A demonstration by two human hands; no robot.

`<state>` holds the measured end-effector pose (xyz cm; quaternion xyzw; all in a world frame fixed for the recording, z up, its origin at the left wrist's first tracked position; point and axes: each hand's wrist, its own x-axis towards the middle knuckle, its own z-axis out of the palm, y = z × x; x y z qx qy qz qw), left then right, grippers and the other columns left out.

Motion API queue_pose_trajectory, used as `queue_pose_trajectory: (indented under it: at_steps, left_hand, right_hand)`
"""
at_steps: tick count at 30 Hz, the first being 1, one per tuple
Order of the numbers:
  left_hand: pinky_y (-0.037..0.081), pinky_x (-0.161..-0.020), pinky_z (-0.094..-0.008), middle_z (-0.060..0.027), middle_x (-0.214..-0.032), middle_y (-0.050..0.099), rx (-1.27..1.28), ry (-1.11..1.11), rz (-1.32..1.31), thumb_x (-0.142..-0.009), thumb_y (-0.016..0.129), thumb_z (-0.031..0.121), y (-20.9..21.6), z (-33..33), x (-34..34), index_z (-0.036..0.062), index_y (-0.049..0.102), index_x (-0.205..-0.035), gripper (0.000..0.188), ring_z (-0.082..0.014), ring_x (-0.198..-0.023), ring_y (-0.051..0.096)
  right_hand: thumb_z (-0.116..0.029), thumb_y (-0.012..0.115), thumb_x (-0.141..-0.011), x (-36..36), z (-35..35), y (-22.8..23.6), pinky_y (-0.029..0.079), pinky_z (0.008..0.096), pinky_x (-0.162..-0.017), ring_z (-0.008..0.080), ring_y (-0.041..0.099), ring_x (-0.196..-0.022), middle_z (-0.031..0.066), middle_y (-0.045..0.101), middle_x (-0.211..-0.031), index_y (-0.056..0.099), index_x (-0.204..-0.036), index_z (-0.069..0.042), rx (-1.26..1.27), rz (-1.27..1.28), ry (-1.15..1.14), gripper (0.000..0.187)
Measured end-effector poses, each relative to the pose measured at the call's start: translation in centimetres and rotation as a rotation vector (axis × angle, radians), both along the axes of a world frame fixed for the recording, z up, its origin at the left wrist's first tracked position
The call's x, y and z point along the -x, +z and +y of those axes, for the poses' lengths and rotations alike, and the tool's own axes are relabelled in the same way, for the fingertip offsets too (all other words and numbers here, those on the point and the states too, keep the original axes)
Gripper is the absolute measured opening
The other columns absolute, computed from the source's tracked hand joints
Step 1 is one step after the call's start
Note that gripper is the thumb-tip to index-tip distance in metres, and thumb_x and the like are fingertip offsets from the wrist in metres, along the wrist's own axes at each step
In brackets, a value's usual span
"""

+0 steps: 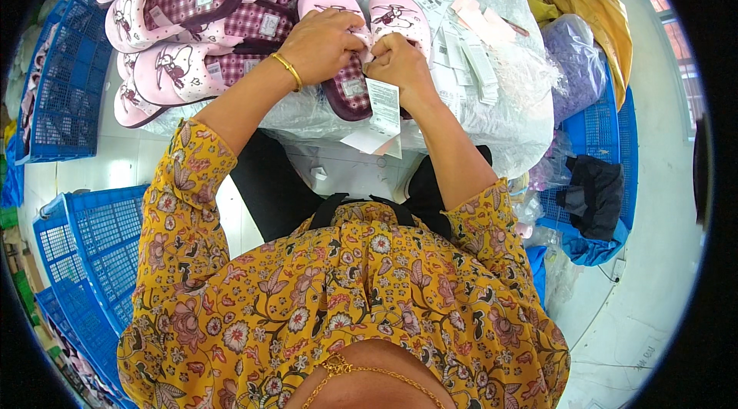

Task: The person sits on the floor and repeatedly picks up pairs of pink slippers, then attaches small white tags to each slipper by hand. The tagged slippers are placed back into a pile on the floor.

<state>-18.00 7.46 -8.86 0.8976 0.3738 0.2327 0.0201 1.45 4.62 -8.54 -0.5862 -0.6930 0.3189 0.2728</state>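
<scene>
Two hands pinch at one pair of pink slippers [361, 40] near twelve o'clock, the left hand [321, 41] clenched over the left slipper's upper, the right hand [400, 63] gripping a white paper tag [383, 105] dangling toward six o'clock.

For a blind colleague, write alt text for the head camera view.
Both hands, left hand and right hand, grip a pair of pink slippers with maroon checked insoles, a white paper tag dangling below. More slippers cover the plastic-covered table; blue plastic crates stand around.
</scene>
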Motion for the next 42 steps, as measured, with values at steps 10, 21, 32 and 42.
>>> queue_pose_trajectory:
  at_steps: [10, 21, 32, 42]
  left_hand:
    - [0.045, -0.09, -0.0413, -0.0008, -0.113, 0.064, 0.013, -0.003, -0.023, -0.078, 0.063, 0.014, -0.1, 0.1, 0.0, 0.0152, 0.074, -0.088, 0.016, -0.0242, -0.107, 0.058]
    - [0.045, -0.091, -0.0417, -0.0043, -0.112, 0.062, 0.007, -0.036, 0.008, -0.075, 0.062, 0.009, -0.6, 0.7, 0.0, 0.0119, 0.072, -0.092, 0.02, -0.0288, -0.106, 0.057]
    - [0.046, -0.086, -0.0418, -0.0116, -0.101, 0.06, 0.026, -0.008, 0.131, -0.072, 0.063, 0.008, 0.6, 0.8, -1.0, 0.0063, 0.065, -0.091, 0.019, -0.0331, -0.1, 0.057]
    - [0.053, -0.077, -0.041, -0.0156, -0.1, 0.054, -0.122, -0.09, 0.202, -0.082, 0.057, 0.008, -0.6, 1.4, -1.8, -0.0003, 0.059, -0.09, 0.013, -0.0321, -0.088, 0.063]
  right_hand:
    - [-0.008, 0.076, -0.073, -0.7, 0.3, -0.2, 0.049, 0.0274, -0.067, 0.0129, 0.065, -0.07, 0.0076, 0.069, -0.075, 0.059, -0.093, -0.001, 0.076, 0.096, 0.05, 0.027]
    - [-0.013, 0.07, -0.076, 1.9, -0.6, -0.4, 0.051, 0.0394, -0.068, 0.0282, 0.069, -0.075, 0.0102, 0.07, -0.078, 0.058, -0.096, -0.008, -0.155, -0.147, -0.107, 0.024]
    - [-0.012, 0.068, -0.077, 1.9, -1.7, 0.1, 0.051, 0.0435, -0.068, 0.0324, 0.068, -0.077, 0.0099, 0.071, -0.082, 0.058, -0.098, -0.009, -0.144, -0.026, -0.116, 0.023]
    - [-0.015, 0.072, -0.078, -0.1, -1.0, -2.2, 0.053, 0.0432, -0.071, 0.0362, 0.068, -0.08, 0.0178, 0.069, -0.086, 0.059, -0.1, -0.004, -0.257, 0.043, -0.012, 0.027]
